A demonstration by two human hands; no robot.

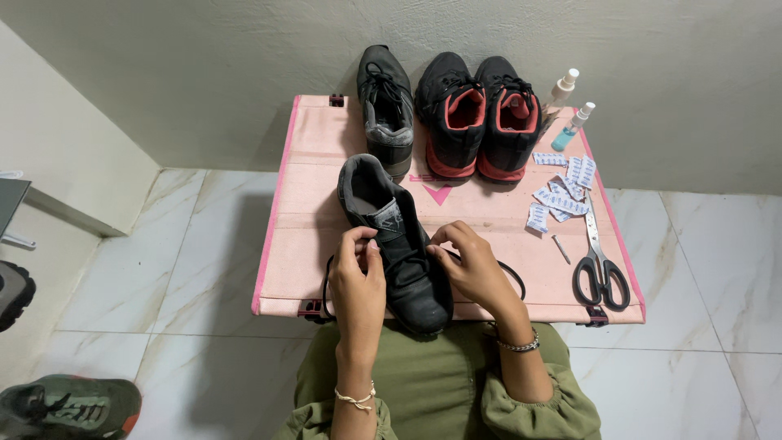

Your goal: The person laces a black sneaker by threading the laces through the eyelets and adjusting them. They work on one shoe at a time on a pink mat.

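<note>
A black shoe (pixel 403 248) lies on the pink folding table (pixel 301 212), its toe pointing toward me. My left hand (pixel 357 281) pinches the black lace at the shoe's left side, fingers curled by the tongue. On the shoe's right side, my right hand (pixel 471 265) grips the other end of the lace (pixel 511 275), which loops over the table. A matching grey-black shoe (pixel 386 110) stands at the table's far edge.
A pair of black shoes with red lining (pixel 481 114) stands against the wall. Two small spray bottles (pixel 570 110), several white sachets (pixel 562 191) and black-handled scissors (pixel 600 265) lie at the right. More shoes (pixel 69 405) sit on the marble floor at the left.
</note>
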